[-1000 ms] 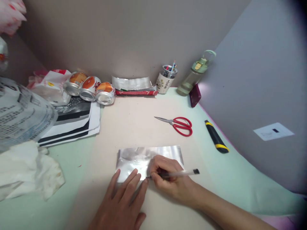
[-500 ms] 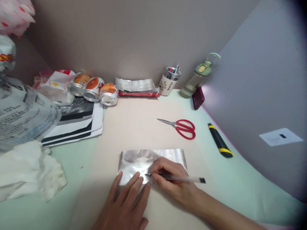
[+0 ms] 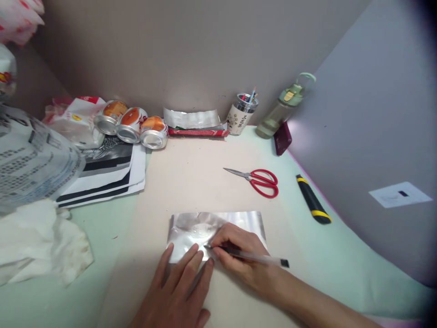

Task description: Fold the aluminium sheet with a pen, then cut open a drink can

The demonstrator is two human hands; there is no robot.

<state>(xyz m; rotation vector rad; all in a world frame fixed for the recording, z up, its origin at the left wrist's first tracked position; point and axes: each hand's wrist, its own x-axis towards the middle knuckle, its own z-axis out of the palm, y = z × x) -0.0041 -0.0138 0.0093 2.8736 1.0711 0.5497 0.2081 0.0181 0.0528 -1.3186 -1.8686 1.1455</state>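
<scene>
A shiny silver metal sheet (image 3: 184,228) lies flat on a pale board (image 3: 191,182), with a round embossed mark near its middle. My left hand (image 3: 182,284) is spread, its fingertips resting on the sheet's lower edge. In my right hand (image 3: 242,257) is a pen (image 3: 269,260), pinched near its tip. The pen's point touches the sheet just below the round mark, and its black end points right. Part of the sheet is hidden under my right hand.
Red-handled scissors (image 3: 262,182) lie beyond the sheet, a black and yellow cutter (image 3: 314,200) to the right. Cans (image 3: 154,133), a pen cup (image 3: 241,116), a bottle (image 3: 278,111) and a red box (image 3: 198,132) line the back. Crumpled tissue (image 3: 44,246) and papers (image 3: 112,182) lie left.
The pen tip has moved slightly left and up on the sheet, with the pen's rear end a little lower. My left hand stays in place.
</scene>
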